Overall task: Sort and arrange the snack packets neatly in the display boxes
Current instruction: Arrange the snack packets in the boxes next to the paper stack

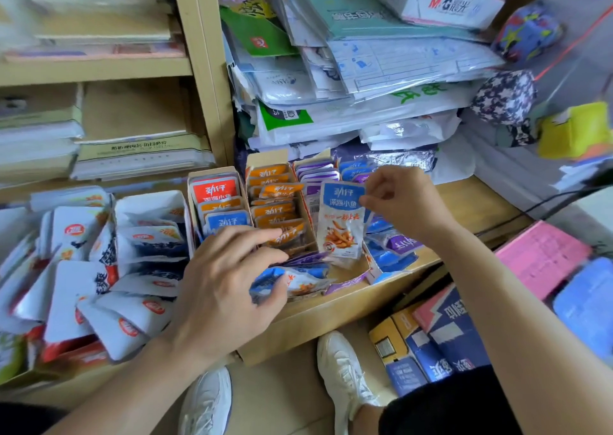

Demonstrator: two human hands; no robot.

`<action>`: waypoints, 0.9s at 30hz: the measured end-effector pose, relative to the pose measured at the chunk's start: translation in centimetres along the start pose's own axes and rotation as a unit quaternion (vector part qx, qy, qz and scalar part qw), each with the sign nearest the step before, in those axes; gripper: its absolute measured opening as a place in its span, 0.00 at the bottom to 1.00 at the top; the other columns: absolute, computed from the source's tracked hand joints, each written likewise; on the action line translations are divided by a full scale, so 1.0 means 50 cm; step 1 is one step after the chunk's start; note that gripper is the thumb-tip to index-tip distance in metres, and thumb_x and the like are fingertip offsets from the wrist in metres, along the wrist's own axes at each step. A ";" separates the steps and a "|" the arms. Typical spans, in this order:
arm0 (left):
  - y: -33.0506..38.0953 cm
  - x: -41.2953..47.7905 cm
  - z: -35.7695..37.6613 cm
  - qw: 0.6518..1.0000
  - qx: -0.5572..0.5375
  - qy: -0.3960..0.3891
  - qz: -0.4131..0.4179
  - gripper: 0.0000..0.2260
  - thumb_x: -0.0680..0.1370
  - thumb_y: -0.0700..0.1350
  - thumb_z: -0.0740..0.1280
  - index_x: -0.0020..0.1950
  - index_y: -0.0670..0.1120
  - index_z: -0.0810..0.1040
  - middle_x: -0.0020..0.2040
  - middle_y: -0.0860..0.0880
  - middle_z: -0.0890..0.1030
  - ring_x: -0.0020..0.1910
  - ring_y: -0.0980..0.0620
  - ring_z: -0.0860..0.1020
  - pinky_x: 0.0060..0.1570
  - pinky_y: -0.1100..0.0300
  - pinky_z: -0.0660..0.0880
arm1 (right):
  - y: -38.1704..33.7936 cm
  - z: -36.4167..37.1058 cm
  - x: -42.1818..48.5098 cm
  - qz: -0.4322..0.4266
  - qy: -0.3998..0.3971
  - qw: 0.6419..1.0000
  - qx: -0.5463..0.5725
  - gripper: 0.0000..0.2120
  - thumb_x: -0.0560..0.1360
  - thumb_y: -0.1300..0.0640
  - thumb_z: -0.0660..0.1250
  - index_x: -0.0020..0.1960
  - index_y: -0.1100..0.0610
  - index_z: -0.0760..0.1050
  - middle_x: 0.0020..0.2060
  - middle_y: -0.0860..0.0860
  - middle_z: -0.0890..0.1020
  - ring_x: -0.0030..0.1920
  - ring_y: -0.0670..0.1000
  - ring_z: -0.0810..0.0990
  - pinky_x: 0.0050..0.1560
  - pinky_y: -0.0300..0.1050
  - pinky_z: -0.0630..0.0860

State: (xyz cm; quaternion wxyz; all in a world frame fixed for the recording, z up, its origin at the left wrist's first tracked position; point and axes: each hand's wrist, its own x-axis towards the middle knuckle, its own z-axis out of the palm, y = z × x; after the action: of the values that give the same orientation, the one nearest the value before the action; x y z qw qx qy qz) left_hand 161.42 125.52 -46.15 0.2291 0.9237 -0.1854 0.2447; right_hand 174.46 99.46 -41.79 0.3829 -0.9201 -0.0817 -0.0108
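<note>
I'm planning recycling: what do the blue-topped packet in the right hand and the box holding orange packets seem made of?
The blue-topped packet: probably metallised plastic film, glossy; its silvery lower half catches glare. The box of orange packets: likely thin cardboard, matte tan on its raised back flap.

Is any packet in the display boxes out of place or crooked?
Yes. The left box mixes red, orange and blue packets; the orange box has one tilted packet lying across its row.

Snack packets (341, 219): glossy foil-plastic film. Display boxes (212, 175): matt cardboard. Worktop (331, 312): smooth pale wood laminate. Stacked documents (381, 69): paper in shiny plastic sleeves.
</note>
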 end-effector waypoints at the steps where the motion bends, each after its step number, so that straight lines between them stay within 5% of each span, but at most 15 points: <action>1: 0.002 0.000 -0.001 1.000 0.001 -0.004 0.002 0.11 0.75 0.50 0.69 0.50 0.45 0.86 0.59 0.51 0.83 0.57 0.50 0.79 0.59 0.57 0.74 | 0.001 -0.005 0.001 0.009 0.010 1.000 0.010 0.10 0.75 0.60 0.74 0.40 0.51 0.75 0.36 0.54 0.85 0.31 0.46 0.79 0.32 0.38 0.72; 5: 0.002 0.003 -0.001 1.000 0.000 -0.014 -0.015 0.12 0.75 0.52 0.68 0.50 0.46 0.85 0.60 0.51 0.82 0.57 0.50 0.79 0.58 0.54 0.75 | 0.000 -0.015 -0.005 0.012 0.001 1.000 0.026 0.09 0.77 0.61 0.72 0.40 0.55 0.75 0.37 0.54 0.84 0.24 0.39 0.73 0.25 0.30 0.66; 8: 0.001 0.007 0.001 1.000 0.000 -0.017 -0.026 0.13 0.75 0.53 0.67 0.50 0.46 0.85 0.60 0.52 0.82 0.57 0.50 0.79 0.57 0.54 0.75 | -0.003 -0.027 -0.010 -0.015 0.038 0.997 0.068 0.07 0.77 0.63 0.71 0.41 0.58 0.75 0.36 0.54 0.84 0.29 0.42 0.76 0.31 0.35 0.73; 12: 0.005 0.010 0.002 1.000 -0.002 -0.017 -0.025 0.12 0.75 0.52 0.67 0.49 0.46 0.85 0.59 0.51 0.82 0.57 0.50 0.79 0.58 0.57 0.74 | 0.007 -0.078 -0.019 -0.043 0.124 0.956 0.264 0.07 0.78 0.69 0.67 0.46 0.59 0.75 0.38 0.60 0.84 0.39 0.55 0.84 0.42 0.47 0.83; 17: 0.008 0.014 0.004 1.000 -0.002 -0.015 -0.025 0.12 0.74 0.51 0.67 0.49 0.46 0.85 0.58 0.51 0.82 0.56 0.51 0.79 0.57 0.57 0.74 | 0.030 -0.120 -0.037 -0.048 0.176 0.909 0.374 0.10 0.77 0.73 0.66 0.47 0.59 0.79 0.38 0.51 0.86 0.45 0.55 0.87 0.48 0.46 0.83; 22: 0.010 0.016 0.006 1.000 -0.002 -0.014 -0.026 0.12 0.74 0.51 0.66 0.48 0.46 0.84 0.58 0.51 0.82 0.56 0.51 0.79 0.56 0.59 0.73 | 0.054 -0.124 -0.032 -0.075 0.176 0.930 0.314 0.12 0.77 0.71 0.68 0.45 0.55 0.82 0.41 0.55 0.85 0.45 0.57 0.86 0.51 0.51 0.83; 27: 0.006 0.018 0.007 1.000 -0.002 -0.002 -0.024 0.13 0.74 0.52 0.66 0.48 0.45 0.84 0.57 0.51 0.83 0.56 0.51 0.79 0.53 0.56 0.75 | 0.086 -0.104 -0.019 -0.068 0.115 0.986 0.100 0.05 0.76 0.64 0.73 0.46 0.54 0.84 0.42 0.51 0.86 0.45 0.49 0.85 0.49 0.41 0.80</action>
State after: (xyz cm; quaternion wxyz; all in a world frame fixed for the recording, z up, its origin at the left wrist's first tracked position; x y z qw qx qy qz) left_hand 162.14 124.89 -45.83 0.2364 0.9281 -0.1638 0.2365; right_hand 174.42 92.68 -41.19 0.4781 -0.8623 -0.1000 -0.1339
